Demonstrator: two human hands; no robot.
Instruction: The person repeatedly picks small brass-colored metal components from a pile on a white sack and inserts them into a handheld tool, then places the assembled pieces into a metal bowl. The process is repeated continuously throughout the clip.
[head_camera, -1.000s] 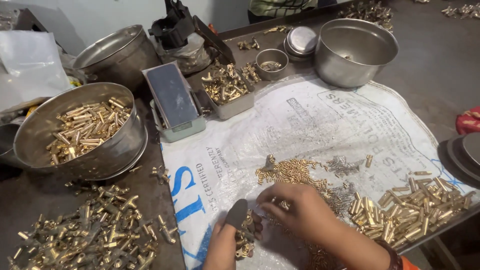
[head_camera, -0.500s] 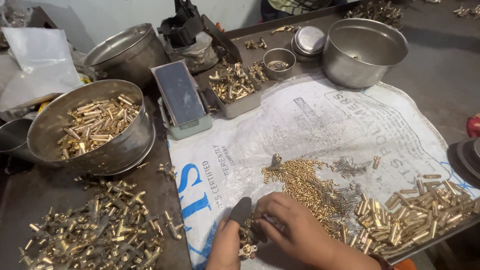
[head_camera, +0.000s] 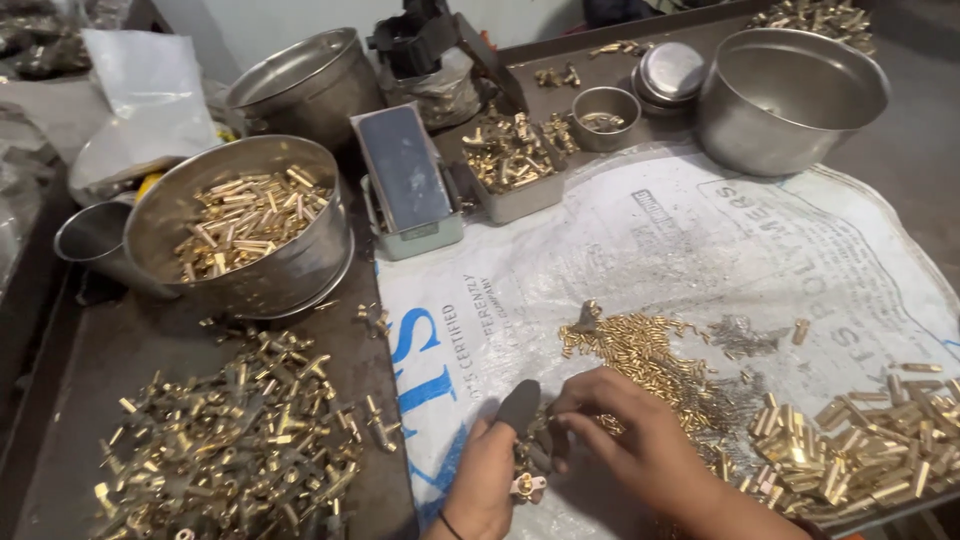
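A: Your left hand (head_camera: 487, 478) is closed around a dark-handled plier-like tool (head_camera: 525, 425), with a small brass fitting (head_camera: 525, 486) at its lower end, near the front edge of the bench. Your right hand (head_camera: 640, 445) has its fingers curled down pinching at that tool's head; I cannot tell whether it holds a piece of its own.

B: And around them?

A: Just beyond your right fingers lies a heap of tiny brass pins (head_camera: 640, 350) on the white printed woven sack (head_camera: 640, 240). A pile of short brass tubes (head_camera: 850, 450) sits towards the front right corner, and a scatter of brass fittings (head_camera: 230, 440) lies on the bare bench at the front left. Behind that stands a steel bowl of brass rods (head_camera: 240, 225).

B: What could go wrong?

A: I judge the fitting may slip from the tool, since it is small and your grip looks light; it would vanish among the pins. Your right wrist hovers near the tubes, so a sweep could push them off the front edge
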